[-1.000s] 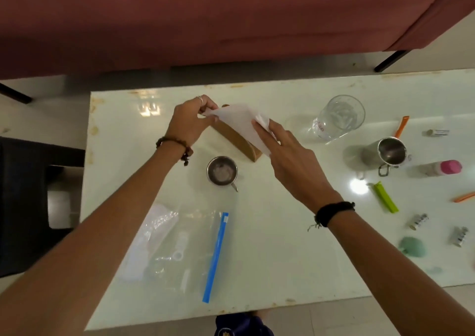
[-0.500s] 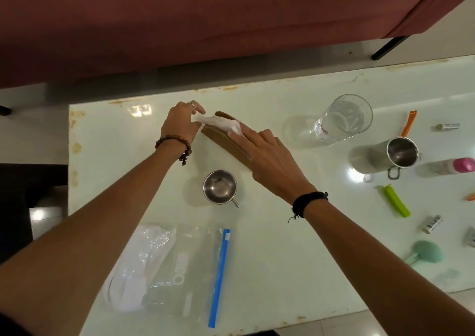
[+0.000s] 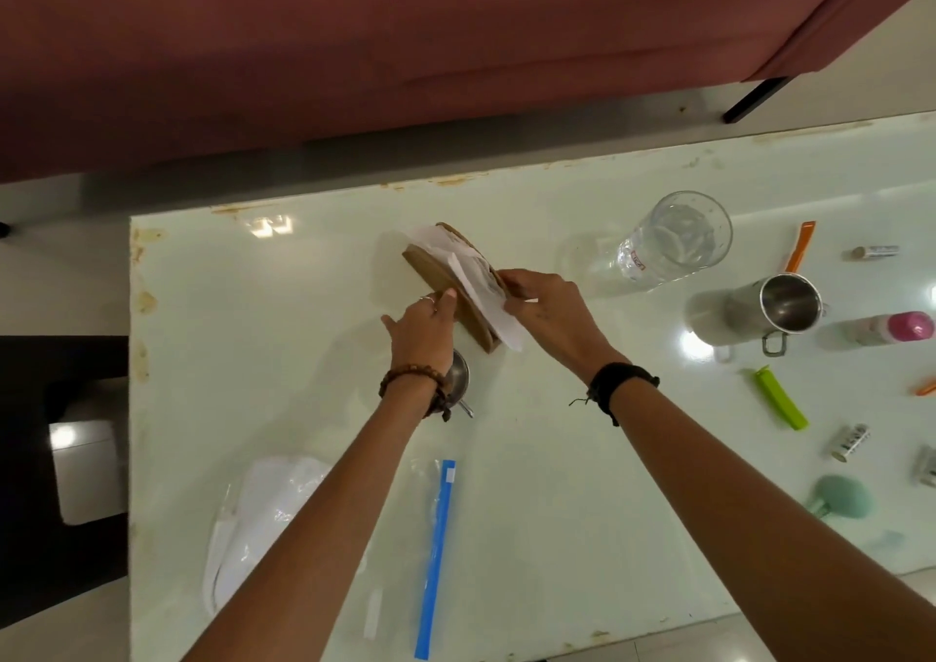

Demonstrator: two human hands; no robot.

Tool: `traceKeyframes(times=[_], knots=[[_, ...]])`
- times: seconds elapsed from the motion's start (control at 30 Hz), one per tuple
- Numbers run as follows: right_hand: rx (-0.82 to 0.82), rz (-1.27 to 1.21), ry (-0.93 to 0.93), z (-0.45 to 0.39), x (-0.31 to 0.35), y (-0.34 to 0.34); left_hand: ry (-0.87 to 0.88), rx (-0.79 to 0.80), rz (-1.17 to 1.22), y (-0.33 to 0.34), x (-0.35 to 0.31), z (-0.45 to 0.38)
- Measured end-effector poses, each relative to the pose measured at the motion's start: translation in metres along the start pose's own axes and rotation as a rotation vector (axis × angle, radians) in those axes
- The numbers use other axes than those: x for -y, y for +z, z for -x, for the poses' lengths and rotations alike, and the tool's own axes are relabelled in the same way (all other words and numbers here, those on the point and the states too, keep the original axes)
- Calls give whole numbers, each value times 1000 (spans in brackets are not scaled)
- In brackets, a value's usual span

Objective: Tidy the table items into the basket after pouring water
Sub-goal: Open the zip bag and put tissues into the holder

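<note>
Most items lie loose on our worktop (image 3: 557, 509); no basket shows. Our left hand (image 3: 423, 329) steadies the brown holder (image 3: 445, 281); right hand (image 3: 549, 309) fingers seemingly pinch its white tissue (image 3: 486, 302).

two hands (image 3: 423, 329) (image 3: 549, 314), two steel cups (image 3: 782, 307) (image 3: 458, 372), one glass (image 3: 673, 241), one green clip (image 3: 780, 398).
</note>
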State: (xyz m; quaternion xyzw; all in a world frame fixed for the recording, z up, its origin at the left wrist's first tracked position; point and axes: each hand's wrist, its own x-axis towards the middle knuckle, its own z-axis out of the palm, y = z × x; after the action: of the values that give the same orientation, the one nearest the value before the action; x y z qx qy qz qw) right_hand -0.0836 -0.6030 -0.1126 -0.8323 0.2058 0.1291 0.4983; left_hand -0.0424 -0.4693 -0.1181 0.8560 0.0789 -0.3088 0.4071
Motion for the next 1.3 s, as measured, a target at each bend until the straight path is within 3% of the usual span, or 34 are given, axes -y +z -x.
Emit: traceKeyframes(times=[0.2,0.47,0.93,1.07,1.2,1.3], knots=[[-124,-64,20,17,-15,-2,77,123,37,10,-7,1],[-206,-89,68,32,-34,-18,201,161,-233,38,-27,2],[-130,-97,51,34,-41,-24,196,127,-300,40,-25,5],[-125,-79,59,39,-46,-23,319,20,-278,36,-22,23],[-232,-126,67,60,-52,-14,527,-153,-140,30,-13,57],[-272,-149,62,79,-56,-9,542,-264,-86,27,6,81]])
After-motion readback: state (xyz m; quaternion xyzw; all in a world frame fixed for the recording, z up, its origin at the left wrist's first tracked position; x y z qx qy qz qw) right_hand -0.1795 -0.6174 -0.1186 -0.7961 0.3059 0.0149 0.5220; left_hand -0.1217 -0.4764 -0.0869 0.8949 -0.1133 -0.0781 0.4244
